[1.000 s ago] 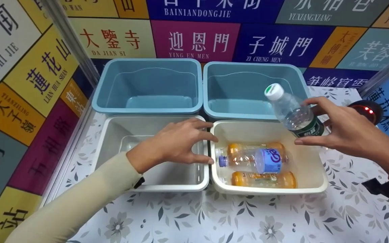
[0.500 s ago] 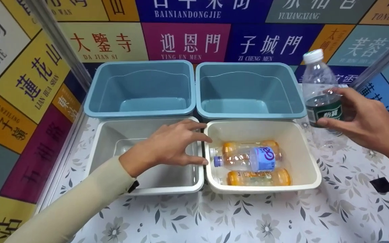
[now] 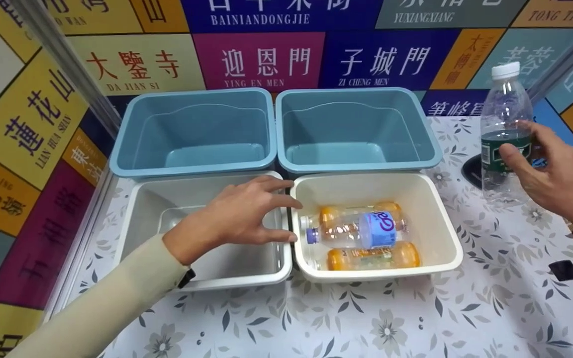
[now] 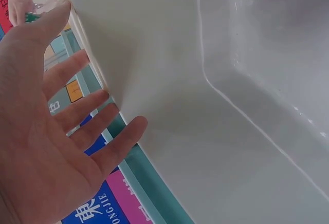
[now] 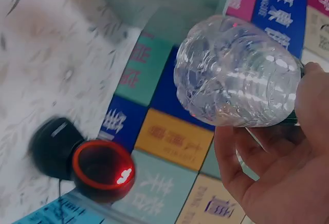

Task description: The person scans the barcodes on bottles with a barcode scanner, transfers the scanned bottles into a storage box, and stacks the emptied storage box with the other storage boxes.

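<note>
My right hand [image 3: 562,166] grips a clear plastic bottle [image 3: 505,112] with a dark green label and white cap. It stands upright in the air to the right of the bins; the right wrist view shows the bottle's ridged base [image 5: 231,75]. My left hand [image 3: 239,214] hangs over the grey-white bin [image 3: 202,283], fingers spread, fingertips at the rims where it meets the cream bin [image 3: 448,238]. In that cream bin lie a clear bottle with a blue label [image 3: 381,229] and two orange-wrapped bottles [image 3: 373,257]. Whether the left fingertips touch the rim I cannot tell.
Two blue bins, left [image 3: 197,129] and right [image 3: 358,129], stand behind the front pair against a wall of street-name panels. A black device with a red-lit ring [image 5: 103,170] sits on the flowered tablecloth [image 3: 326,318] at the right, partly behind the held bottle.
My right hand has carried the green-labelled bottle right, away from the cream bin, and turned it from tilted to upright. The head view has shifted slightly; my left hand stays at the rims.
</note>
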Tool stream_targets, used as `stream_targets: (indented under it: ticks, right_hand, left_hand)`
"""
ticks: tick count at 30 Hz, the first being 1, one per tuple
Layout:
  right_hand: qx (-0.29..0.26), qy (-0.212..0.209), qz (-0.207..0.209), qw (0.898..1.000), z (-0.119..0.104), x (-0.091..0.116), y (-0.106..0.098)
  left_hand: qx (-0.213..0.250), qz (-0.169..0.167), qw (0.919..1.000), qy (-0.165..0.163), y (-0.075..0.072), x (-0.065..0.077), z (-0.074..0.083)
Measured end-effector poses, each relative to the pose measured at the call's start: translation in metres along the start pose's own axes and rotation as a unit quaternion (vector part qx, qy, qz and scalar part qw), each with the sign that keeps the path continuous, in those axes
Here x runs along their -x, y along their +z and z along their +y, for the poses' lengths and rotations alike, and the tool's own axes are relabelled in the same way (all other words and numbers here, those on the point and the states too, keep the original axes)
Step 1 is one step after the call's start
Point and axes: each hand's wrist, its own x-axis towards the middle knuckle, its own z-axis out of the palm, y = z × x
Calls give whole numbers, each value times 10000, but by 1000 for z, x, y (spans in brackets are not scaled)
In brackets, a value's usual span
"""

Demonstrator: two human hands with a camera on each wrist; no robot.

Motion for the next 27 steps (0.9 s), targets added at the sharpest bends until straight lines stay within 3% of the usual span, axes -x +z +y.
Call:
stream_targets:
  ticks: [11,17,27]
  right_hand:
    - [306,985,-49,9947,40,-10,2]
    - [898,1509,-10,9845,51,-14,9]
    - [1600,1411,225,9767,57,-18,24]
  left_hand:
    - [-1,28,10000,22,0,1,1]
    - [-34,11,10000,-3,0,2,1]
    - [-94,103,9999,66,0,1,2]
